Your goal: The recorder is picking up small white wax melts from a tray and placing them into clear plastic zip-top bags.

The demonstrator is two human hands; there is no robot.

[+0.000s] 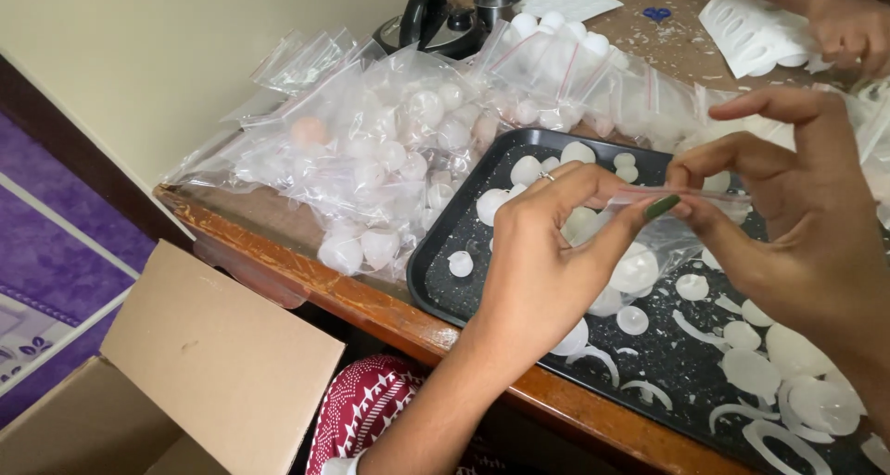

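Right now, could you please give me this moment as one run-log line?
left hand: pinches small clear bag top | right hand: pinches same top | below: black tray with white discs | left: filled bags

A black kettle (436,23) is sitting behind my heap of filled bags (371,151), and a cardboard box (199,373) is standing open below the table (278,262).
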